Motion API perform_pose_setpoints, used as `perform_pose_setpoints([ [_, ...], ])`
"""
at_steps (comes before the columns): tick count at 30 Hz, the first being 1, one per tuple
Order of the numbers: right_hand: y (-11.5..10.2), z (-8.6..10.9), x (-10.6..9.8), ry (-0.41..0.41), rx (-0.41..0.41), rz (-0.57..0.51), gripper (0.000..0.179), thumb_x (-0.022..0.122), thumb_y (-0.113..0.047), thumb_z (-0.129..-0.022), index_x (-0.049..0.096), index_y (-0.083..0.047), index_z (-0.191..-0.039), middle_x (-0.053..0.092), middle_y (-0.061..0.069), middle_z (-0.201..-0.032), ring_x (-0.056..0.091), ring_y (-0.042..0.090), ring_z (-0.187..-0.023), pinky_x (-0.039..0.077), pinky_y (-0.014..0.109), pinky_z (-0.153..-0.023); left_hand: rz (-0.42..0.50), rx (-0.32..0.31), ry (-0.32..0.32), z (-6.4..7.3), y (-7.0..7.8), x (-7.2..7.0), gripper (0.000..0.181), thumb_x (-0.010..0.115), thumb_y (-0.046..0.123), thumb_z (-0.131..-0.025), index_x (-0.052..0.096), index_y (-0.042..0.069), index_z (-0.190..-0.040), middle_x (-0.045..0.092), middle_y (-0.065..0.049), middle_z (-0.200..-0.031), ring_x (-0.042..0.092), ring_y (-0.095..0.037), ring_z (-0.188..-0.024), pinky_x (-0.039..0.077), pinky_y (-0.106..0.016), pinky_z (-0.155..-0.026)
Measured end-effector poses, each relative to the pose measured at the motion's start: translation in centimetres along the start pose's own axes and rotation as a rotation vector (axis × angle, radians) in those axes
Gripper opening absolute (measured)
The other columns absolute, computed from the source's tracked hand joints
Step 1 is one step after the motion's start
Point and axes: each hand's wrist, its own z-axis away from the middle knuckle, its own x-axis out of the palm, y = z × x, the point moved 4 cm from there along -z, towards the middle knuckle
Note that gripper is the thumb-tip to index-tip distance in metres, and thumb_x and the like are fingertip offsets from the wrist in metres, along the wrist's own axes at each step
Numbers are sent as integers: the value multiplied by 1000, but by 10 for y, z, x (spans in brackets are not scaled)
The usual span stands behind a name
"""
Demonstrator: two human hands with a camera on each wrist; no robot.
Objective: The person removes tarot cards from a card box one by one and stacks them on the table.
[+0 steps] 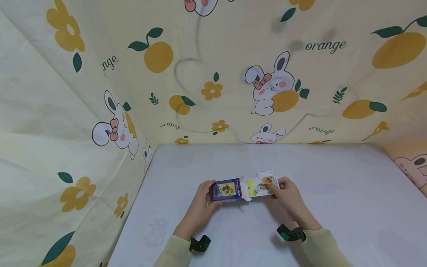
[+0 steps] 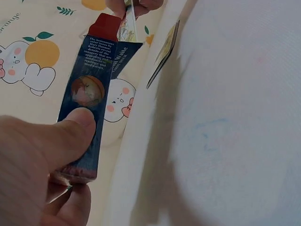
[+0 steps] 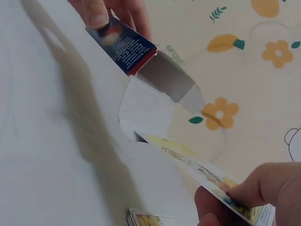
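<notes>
My left hand grips a dark blue tarot card box, thumb along its narrow printed side in the left wrist view. The box's end faces right, its white flap folded out, and the part of the inside seen in the right wrist view looks bare. Between thumb and fingers, my right hand pinches an illustrated card with a yellow-green face. The card's near end is close to the flap. Below it, a small stack of cards lies on the table.
The white table runs back to a cream cloth wall printed with rabbits and oranges. Another cloth side rises at the left. A black band sits at my left wrist and a second band at my right.
</notes>
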Motion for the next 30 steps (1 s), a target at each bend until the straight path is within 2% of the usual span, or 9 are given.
perform_pose_setpoints([
  [3,-1,0,-2,2,11,-35,48,66,-26,-93,39,3,-121,62,21,-112,63,21,-86,57,33,-75,1,2,-2,0,0,0,72,66,30,-93,26,26,-152,26,2,-153,28,-18,-140,27,-37,-113],
  [7,-2,1,-2,-6,22,-69,60,64,-23,-94,29,1,-137,57,25,-124,63,22,-91,57,36,-79,6,2,-4,1,0,1,73,66,30,-93,25,24,-153,25,2,-154,28,-18,-140,27,-37,-113],
  [12,-4,2,-2,-13,-1,-72,68,62,-20,-95,23,-10,-149,56,24,-123,62,23,-93,56,38,-80,-1,12,-2,2,1,0,72,64,30,-94,24,20,-153,25,0,-154,28,-19,-140,26,-38,-113],
  [16,-3,2,-2,-14,-30,-46,64,60,-19,-96,27,-15,-151,52,23,-124,59,26,-96,56,38,-80,-4,16,-7,3,2,0,72,63,31,-95,23,19,-153,24,-1,-154,27,-19,-140,26,-37,-114],
  [20,-3,2,-3,-3,-37,-15,55,57,-20,-97,35,-12,-147,50,21,-124,55,27,-98,55,39,-81,-5,11,-9,3,2,-1,72,62,31,-95,22,18,-153,24,-1,-155,27,-20,-141,26,-38,-114],
  [30,1,-3,-5,21,27,-5,53,61,-27,-96,40,-8,-140,53,20,-121,57,24,-94,55,35,-78,-3,18,-3,2,0,-1,71,62,31,-95,22,20,-153,24,-2,-154,27,-20,-140,27,-37,-113],
])
